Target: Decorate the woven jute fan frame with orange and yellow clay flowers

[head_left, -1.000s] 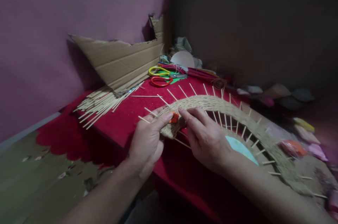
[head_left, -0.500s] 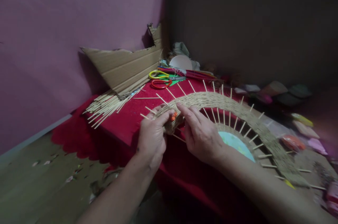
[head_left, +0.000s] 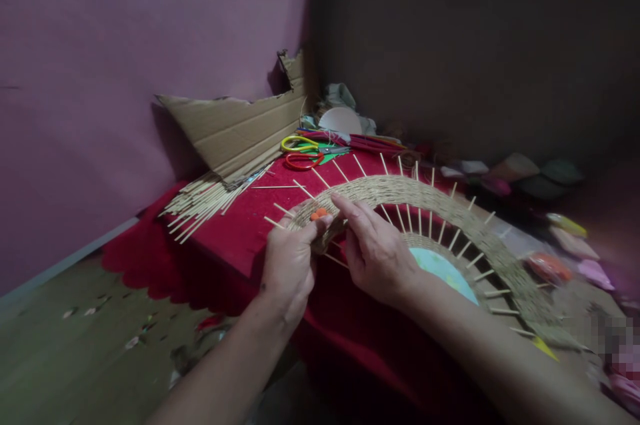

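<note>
The red-covered table (head_left: pixel 240 238) sits a little farther left in the head view than it did half a second ago, and the torn cardboard sheet (head_left: pixel 235 131) leaning on the pink wall has shifted with it. On the cloth lies the woven arc (head_left: pixel 425 201), a curved band of straw-coloured weave with thin spokes sticking out along both edges; it lies as it did a moment ago, its left end between the two hands. The left hand (head_left: pixel 290 265) is closed around that end from the near side, thumb on top, and the small orange piece (head_left: pixel 319 214) now shows just above the thumb tip rather than tucked lower between the fingers. The right hand (head_left: pixel 377 255) rests on the weave just beside it, fingers curled and pressing the band, forefinger reaching toward the orange piece. A bundle of loose sticks (head_left: pixel 205 201) lies fanned near the cardboard, and the scissors (head_left: pixel 303 151) with yellow and red handles lie beyond the arc. The arc's right end blurs into clutter, the pale blue disc (head_left: pixel 445 271) is partly covered by the right wrist, and the objects along the far right edge are too smeared to name.
</note>
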